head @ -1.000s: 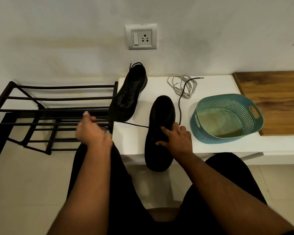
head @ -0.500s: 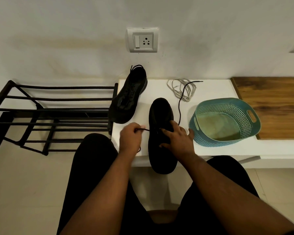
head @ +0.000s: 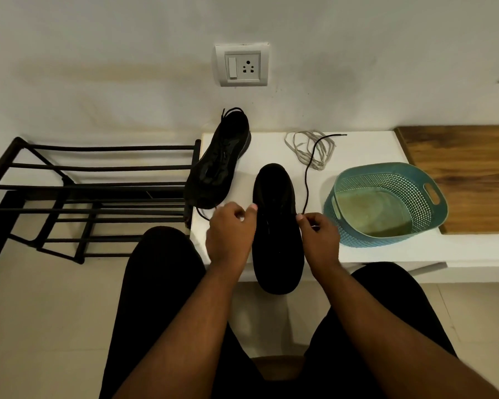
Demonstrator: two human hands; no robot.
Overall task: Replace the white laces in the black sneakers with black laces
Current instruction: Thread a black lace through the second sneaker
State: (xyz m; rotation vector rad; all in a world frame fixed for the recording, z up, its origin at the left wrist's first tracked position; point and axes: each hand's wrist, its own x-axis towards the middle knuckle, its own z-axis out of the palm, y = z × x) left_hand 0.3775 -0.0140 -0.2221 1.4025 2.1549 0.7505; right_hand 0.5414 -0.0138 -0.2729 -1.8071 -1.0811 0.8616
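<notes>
White bench (head: 386, 254) against wall. On it: two black sneakers, near one (head: 277, 226) overhanging front edge, far one (head: 216, 165) at left edge; pile of white laces (head: 303, 148) crossed by black lace (head: 308, 174); teal basket (head: 386, 205); wooden board (head: 467, 174) at right.

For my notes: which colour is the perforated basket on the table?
The basket is teal blue-green, seen in the head view.

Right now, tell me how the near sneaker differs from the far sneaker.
1. The near sneaker lies between the left hand and right hand; the far sneaker lies untouched.
2. The near sneaker overhangs the white bench front edge; the far sneaker sits by the wall.
3. The near sneaker points straight away; the far sneaker lies angled.
Both are black.
</notes>
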